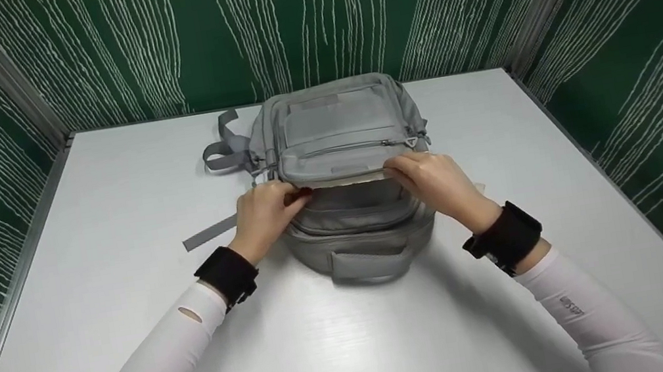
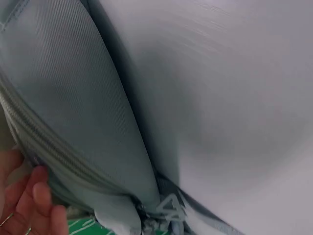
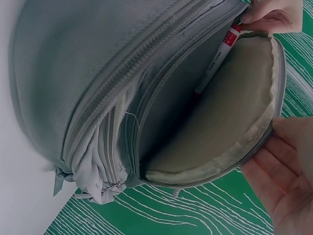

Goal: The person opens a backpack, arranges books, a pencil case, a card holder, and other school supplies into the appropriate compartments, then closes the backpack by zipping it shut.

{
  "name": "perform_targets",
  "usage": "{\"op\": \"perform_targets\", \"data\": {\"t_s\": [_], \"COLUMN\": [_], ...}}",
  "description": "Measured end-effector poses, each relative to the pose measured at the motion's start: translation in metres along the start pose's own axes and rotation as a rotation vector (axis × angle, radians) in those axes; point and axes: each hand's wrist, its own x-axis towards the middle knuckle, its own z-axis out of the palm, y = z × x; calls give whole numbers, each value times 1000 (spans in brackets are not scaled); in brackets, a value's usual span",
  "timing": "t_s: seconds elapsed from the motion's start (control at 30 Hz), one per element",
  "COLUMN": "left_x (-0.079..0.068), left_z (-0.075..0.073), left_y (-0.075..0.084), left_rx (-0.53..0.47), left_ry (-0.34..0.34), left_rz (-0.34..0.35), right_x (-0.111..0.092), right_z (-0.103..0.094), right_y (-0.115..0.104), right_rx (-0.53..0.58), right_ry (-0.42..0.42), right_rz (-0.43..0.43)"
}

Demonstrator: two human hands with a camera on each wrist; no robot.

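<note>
A grey backpack [image 1: 341, 121] lies on the table, its top handle [image 1: 371, 262] toward me. Its front pocket gapes, and the beige lining [image 3: 230, 107] shows in the right wrist view. Inside the pocket is a white marker [image 3: 215, 61] with a red end. My right hand [image 1: 438, 186] pinches the right side of the pocket flap [image 3: 279, 73], thumb and fingers on its rim. At the flap's left corner my left hand [image 1: 266, 213] pinches the edge, fingertips right beside the marker's red end.
White table [image 1: 108, 201] under the backpack. Straps [image 1: 226, 153] spread out on the left, one loose end [image 1: 209, 233] lying flat. Green walls [image 1: 332, 19] with white streaks stand behind and at both sides. A second zipped compartment [image 1: 363, 219] lies in front of the pocket.
</note>
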Motion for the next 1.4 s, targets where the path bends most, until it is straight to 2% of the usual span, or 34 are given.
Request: {"op": "perform_targets", "data": {"t_s": [0.13, 0.27, 0.43, 0.67, 0.97, 1.2, 1.3, 1.4], "left_x": [-2, -3, -4, -2, 5, 7, 7, 7], "left_z": [-11, -16, -16, -13, -15, -14, -14, -14], "left_y": [-1, 1, 7, 9, 8, 11, 11, 11], "left_rx": [-12, -1, -33, -9, -14, 16, 3, -12], "left_ry": [41, 73, 46, 37, -4, 30, 46, 51], "left_rz": [30, 92, 187, 291, 297, 298, 299, 301], "right_x": [-2, -5, -10, -15, -18, -27, -37, -49], "right_z": [1, 3, 7, 10, 13, 13, 11, 6], "right_y": [0, 0, 1, 1, 3, 15, 27, 43], "right_rx": [-4, -5, -7, -2, 14, 17, -6, -23], "right_ry": [12, 17, 11, 5, 36, 79, 92, 65], "right_rz": [-8, -13, -8, -14, -46, -84, -42, 84]}}
